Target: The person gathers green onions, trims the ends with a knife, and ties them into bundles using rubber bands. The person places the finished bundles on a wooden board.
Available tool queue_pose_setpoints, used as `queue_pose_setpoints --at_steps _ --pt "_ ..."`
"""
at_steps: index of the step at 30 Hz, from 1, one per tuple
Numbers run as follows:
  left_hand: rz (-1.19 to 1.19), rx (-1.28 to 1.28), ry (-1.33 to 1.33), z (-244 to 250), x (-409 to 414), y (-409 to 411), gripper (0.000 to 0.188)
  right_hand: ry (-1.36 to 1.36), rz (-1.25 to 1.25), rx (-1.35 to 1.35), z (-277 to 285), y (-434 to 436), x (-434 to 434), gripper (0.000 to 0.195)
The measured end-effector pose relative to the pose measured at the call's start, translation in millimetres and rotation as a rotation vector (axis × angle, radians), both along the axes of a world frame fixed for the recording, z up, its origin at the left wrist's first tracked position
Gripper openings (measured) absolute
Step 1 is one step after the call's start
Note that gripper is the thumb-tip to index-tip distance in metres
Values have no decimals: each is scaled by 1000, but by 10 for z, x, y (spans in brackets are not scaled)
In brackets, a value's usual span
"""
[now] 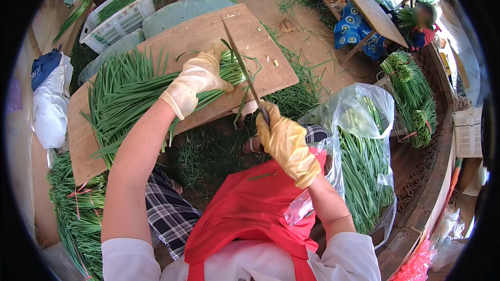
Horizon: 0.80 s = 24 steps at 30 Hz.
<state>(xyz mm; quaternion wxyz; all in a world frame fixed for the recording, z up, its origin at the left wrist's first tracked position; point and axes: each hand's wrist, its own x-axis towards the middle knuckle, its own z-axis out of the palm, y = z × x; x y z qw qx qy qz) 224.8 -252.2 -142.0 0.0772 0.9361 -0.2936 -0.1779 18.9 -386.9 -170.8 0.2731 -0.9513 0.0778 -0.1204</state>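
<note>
My left hand [199, 78], in a pale thin glove, is closed around a bunch of green garlic chives [133, 89] lying on a wooden board [218, 113]. The cut stem ends [232, 68] stick out to the right of that hand. In a yellowish glove, my right hand [287, 142] grips the handle of a long-bladed knife [244, 68]. Its blade points up and away, passing across the view just right of the stem ends; I cannot tell whether it touches them. Small stem trimmings [275, 63] lie on the board's right part.
A clear plastic bag [384, 109] of chives stands at my right, beside tied bundles [414, 89]. More tied bundles [78, 203] lie at the left. White plastic crates [129, 19] holding chives stand beyond the board. Loose leaves [300, 82] litter the floor. Two people sit at the far right.
</note>
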Motion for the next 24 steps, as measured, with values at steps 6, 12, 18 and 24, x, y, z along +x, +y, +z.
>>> queue_pose_setpoints --at_steps 6,12,18,24 --pt "-74 82 -99 -137 63 0 100 243 21 15 111 -100 207 28" --pt "-131 44 -109 -114 65 25 76 479 -79 244 616 1 389 33" --pt "-142 -42 -115 -159 83 34 64 530 -169 267 765 109 545 29" --pt "-149 -103 -129 -212 116 55 63 590 -179 291 840 101 742 28"
